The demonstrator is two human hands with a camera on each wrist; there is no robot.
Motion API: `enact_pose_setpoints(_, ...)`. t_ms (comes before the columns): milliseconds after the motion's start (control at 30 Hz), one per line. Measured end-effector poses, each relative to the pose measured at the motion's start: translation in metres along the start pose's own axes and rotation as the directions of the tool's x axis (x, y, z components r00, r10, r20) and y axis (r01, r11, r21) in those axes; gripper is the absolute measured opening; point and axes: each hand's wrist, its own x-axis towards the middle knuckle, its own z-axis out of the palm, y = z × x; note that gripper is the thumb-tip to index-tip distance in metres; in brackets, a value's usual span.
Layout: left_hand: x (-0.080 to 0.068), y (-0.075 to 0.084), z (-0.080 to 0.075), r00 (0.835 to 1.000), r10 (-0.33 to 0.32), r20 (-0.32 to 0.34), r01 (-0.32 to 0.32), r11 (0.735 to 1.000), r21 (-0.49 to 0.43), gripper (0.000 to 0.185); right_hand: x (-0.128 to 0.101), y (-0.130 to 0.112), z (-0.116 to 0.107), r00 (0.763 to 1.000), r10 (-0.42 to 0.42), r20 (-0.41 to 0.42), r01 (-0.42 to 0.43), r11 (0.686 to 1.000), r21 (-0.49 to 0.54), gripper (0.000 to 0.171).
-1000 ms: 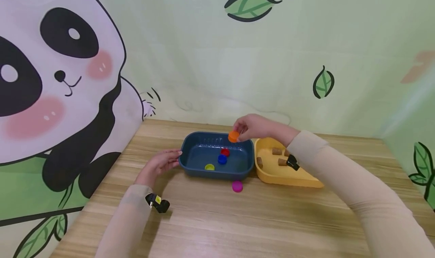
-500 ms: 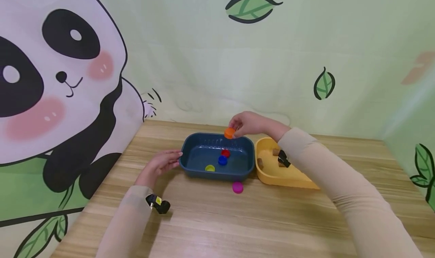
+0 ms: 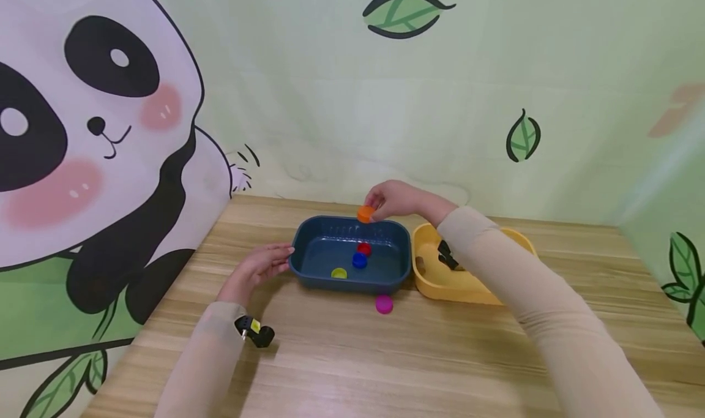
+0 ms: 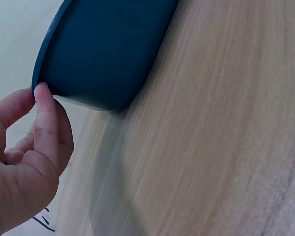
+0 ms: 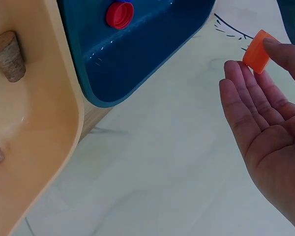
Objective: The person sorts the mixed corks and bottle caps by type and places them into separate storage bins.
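My right hand [image 3: 393, 199] pinches an orange bottle cap [image 3: 366, 214] between thumb and fingers, held up above the back edge of the dark blue basin [image 3: 316, 281]. In the right wrist view the orange cap [image 5: 258, 51] is tilted at the fingertips. Inside the basin lie a red cap [image 3: 364, 248], a blue cap [image 3: 360, 260] and a yellow cap [image 3: 338, 273]. At the basin's left end my left hand [image 3: 260, 266] pinches the rim; the left wrist view shows the thumb and fingers of that hand [image 4: 32, 147] on either side of it.
A yellow basin [image 3: 457, 294] with several corks [image 5: 9, 56] stands right beside the blue one, partly covered by the right sleeve. On the wooden table [image 3: 330, 350], a magenta cap [image 3: 384, 304] lies just before the blue basin. A printed cloth [image 3: 319, 100] hangs behind.
My right hand has moved left and slightly up with the orange cap, from over the basin's right part towards its middle. The left hand stays at the rim.
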Motion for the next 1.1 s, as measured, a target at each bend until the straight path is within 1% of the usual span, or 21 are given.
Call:
enact_pose_setpoints(267, 0.0, -0.002, 0.0, 1.0, -0.006, 0.006, 0.006, 1.0, -0.005, 0.049, 0.017, 0.003, 0.011, 1.0, -0.002, 0.011, 0.002, 1.0, 0.005, 0.036)
enact_pose_setpoints(500, 0.0, -0.003, -0.002, 1.0, -0.009, 0.019, 0.009, 1.0, -0.005, 0.047, 0.029, -0.002, 0.021, 1.0, 0.002, 0.019, -0.002, 1.0, 0.002, 0.037)
enact_pose_setpoints(633, -0.001, -0.002, -0.002, 1.0, -0.008, 0.021, 0.008, 1.0, 0.0, 0.045, 0.035, -0.006, 0.028, 1.0, 0.02, 0.019, -0.02, 0.999, 0.029, 0.036)
enact_pose_setpoints(800, -0.002, -0.001, -0.001, 1.0, -0.001, 0.021, 0.001, 1.0, -0.007, 0.045, 0.043, -0.01, 0.035, 0.998, 0.046, 0.038, -0.049, 0.996, 0.07, 0.036)
enact_pose_setpoints(967, -0.002, -0.001, -0.001, 1.0, -0.001, 0.025, 0.001, 1.0, -0.009, 0.044, 0.051, -0.008, 0.044, 0.997, 0.064, 0.05, -0.067, 0.996, 0.051, 0.036)
enact_pose_setpoints(1100, -0.002, 0.0, 0.0, 1.0, -0.002, 0.027, 0.002, 1.0, -0.006, 0.043, 0.056, -0.007, 0.053, 0.997, 0.057, 0.058, -0.059, 0.998, 0.031, 0.035)
